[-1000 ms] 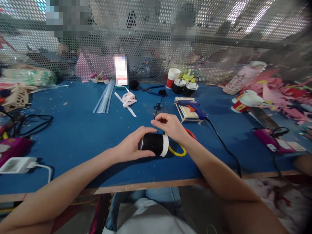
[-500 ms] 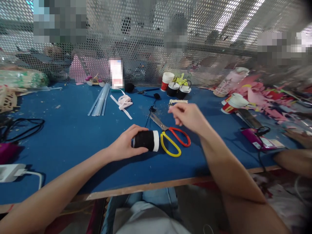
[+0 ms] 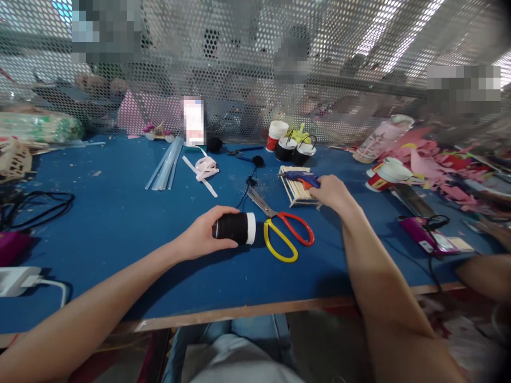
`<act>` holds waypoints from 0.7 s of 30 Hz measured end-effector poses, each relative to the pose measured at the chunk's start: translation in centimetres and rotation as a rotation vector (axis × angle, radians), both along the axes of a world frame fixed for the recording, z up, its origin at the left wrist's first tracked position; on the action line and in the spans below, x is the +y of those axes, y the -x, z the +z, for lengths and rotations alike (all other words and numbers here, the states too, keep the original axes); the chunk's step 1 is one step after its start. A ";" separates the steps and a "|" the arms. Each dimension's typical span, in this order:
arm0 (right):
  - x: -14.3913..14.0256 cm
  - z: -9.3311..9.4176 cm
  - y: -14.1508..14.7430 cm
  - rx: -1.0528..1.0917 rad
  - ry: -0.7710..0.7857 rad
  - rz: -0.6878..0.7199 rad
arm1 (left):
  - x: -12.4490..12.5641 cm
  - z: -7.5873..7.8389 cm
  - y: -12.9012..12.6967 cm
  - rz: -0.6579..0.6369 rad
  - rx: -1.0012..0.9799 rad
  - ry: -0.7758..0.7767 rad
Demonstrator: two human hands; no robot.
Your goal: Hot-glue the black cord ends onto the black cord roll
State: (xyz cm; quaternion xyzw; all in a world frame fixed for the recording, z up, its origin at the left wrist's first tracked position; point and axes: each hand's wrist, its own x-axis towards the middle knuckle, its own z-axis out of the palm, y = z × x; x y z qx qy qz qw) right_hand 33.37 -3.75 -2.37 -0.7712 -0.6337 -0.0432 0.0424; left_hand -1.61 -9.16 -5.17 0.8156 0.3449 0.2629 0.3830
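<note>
My left hand [image 3: 202,234] is wrapped round a small paper cup [image 3: 233,228], which lies on its side and is covered in black with a white band at its right end. A black cord trails from near the cup toward the pair of scissors [image 3: 272,215], whose red and yellow handles lie just to the right. Further back, my right hand [image 3: 336,192] grips the rear of a blue hot glue gun [image 3: 297,175] with an orange trigger. Beneath the gun is a small rack of wooden sticks [image 3: 299,196]. The gun's nozzle points left.
Two black-wrapped cups [image 3: 285,149] with handles stand at the back by a red-and-white cup [image 3: 276,136]. Clear glue sticks [image 3: 164,166], white ribbon [image 3: 205,168] and pliers [image 3: 239,153] lie left of them. A purple device [image 3: 425,236] and another person's arm [image 3: 485,274] are at right.
My right hand has moved right and slightly down, and the glue gun now shows in its grip. The stick rack has come into view. My left hand and the cup shifted slightly left.
</note>
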 end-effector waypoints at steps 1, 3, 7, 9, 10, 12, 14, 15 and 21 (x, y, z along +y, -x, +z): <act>-0.1 -0.2 -0.1 0.035 -0.030 -0.006 | 0.0 -0.1 0.0 -0.002 0.000 0.003; -0.4 -0.5 -0.1 0.152 -0.141 -0.055 | 0.1 -0.2 0.0 0.000 -0.005 0.001; -1.9 0.6 1.0 0.534 -0.450 -0.082 | 0.3 -0.5 0.0 0.027 -0.024 0.003; -3.2 2.0 2.2 0.809 -0.440 0.051 | 0.4 -0.6 0.1 0.041 -0.036 0.010; -3.9 2.7 3.0 0.883 -0.350 0.096 | 0.4 -0.5 0.1 0.044 -0.041 0.010; -5.3 3.8 4.6 0.912 -0.184 0.172 | 0.5 -0.5 0.1 0.047 -0.043 -0.001; -6.6 4.3 6.0 0.935 -0.055 0.259 | 0.6 -0.4 0.1 0.050 -0.035 -0.025; -7.1 4.2 6.6 0.985 0.010 0.273 | 0.7 -0.4 0.2 0.051 -0.031 -0.038; -8.0 1.8 7.9 1.308 0.194 0.296 | 0.8 -0.3 0.2 0.075 -0.008 -0.035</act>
